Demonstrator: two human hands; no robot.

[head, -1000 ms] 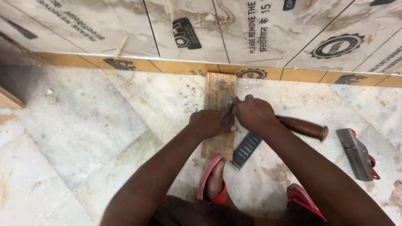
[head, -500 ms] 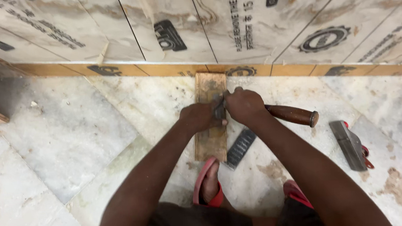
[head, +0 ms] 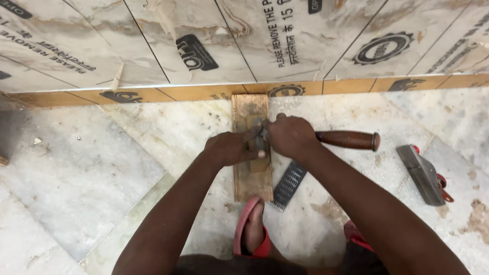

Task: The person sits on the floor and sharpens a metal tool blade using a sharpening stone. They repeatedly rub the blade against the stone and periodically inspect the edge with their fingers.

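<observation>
Crouching over a narrow wooden board (head: 251, 148) at frame centre, its long axis running up toward the tiled wall, the person has both hands meeting on it. The left hand (head: 231, 148) curls shut beside the blade; the right hand (head: 291, 136) is clenched around a chisel (head: 348, 140), handle pointing right. Since the earlier frame the hands sit much the same, though the view has shifted slightly.

Rough wooden board (head: 254, 181), glossy wooden chisel handle (head: 348, 140), matt marble floor (head: 82, 169)
</observation>
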